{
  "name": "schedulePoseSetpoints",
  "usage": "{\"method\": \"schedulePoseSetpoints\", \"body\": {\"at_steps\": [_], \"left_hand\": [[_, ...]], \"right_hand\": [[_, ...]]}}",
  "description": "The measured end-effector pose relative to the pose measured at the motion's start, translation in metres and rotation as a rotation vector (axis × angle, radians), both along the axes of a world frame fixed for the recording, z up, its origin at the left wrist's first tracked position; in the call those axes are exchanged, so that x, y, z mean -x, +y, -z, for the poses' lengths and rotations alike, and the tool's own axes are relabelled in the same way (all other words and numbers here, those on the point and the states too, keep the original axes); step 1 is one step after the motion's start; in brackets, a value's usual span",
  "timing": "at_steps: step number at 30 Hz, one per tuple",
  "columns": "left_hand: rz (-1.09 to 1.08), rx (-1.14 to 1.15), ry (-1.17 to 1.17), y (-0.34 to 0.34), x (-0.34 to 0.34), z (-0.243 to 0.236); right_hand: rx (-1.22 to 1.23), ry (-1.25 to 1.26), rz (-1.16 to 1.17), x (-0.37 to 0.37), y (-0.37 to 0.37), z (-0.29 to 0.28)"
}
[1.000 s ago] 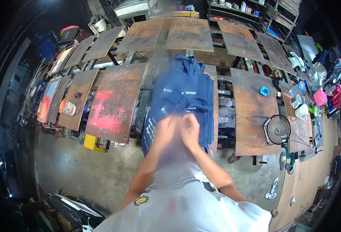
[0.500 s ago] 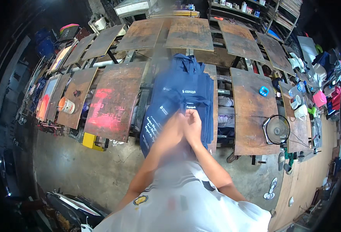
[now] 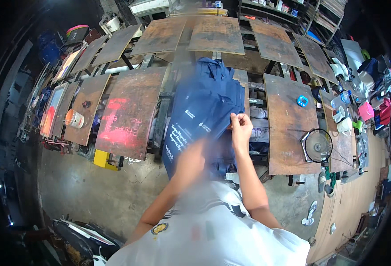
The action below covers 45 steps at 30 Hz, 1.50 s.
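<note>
A navy cloth bag (image 3: 189,122) with white print lies over a stack of similar navy bags (image 3: 239,95) on the middle board. My right hand (image 3: 241,128) pinches the bag's edge between thumb and fingers at the right of the stack. The cloth is drawn toward it in slanting folds. My left hand (image 3: 194,155) is over the lower part of the bag, smeared by motion and a hazy streak, so its fingers cannot be made out. Loose bag handles (image 3: 213,68) bunch at the far end of the stack.
A board with pink paint (image 3: 124,115) stands to the left, beside one holding a white bucket (image 3: 75,119). On the right are a blue timer (image 3: 302,101), a round racket-shaped device (image 3: 317,146) and a white mug (image 3: 345,126). A yellow object (image 3: 105,160) sits below the boards.
My right hand has moved right with the bag's edge, away from my left hand. The printed bag now spreads across the stack. My left hand has shifted lower and to the left.
</note>
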<state>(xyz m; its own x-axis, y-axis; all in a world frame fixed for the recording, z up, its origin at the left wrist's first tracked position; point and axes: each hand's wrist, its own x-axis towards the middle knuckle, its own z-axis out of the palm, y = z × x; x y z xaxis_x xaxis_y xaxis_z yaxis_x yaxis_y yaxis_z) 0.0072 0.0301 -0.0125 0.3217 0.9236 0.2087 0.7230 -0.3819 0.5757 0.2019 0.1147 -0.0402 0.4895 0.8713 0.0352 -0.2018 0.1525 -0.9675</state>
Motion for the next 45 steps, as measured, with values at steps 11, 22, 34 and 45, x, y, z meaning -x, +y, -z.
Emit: {"method": "schedulePoseSetpoints", "body": {"at_steps": [11,22,34,45], "left_hand": [[0.065,0.149,-0.323,0.005,0.046,-0.042],[0.356,0.491,-0.568,0.04,0.086,-0.111],[0.059,0.37,-0.259,0.097,0.073,-0.088],[0.127,0.175,-0.366,0.112,0.027,-0.075]], "right_hand": [[-0.275,-0.666,0.43,-0.039,0.046,-0.049],[-0.334,-0.347,-0.183,-0.057,0.033,-0.17],[-0.099,-0.092,-0.51,-0.087,0.057,-0.106],[-0.098,-0.241,-0.723,-0.079,0.042,-0.113]]}}
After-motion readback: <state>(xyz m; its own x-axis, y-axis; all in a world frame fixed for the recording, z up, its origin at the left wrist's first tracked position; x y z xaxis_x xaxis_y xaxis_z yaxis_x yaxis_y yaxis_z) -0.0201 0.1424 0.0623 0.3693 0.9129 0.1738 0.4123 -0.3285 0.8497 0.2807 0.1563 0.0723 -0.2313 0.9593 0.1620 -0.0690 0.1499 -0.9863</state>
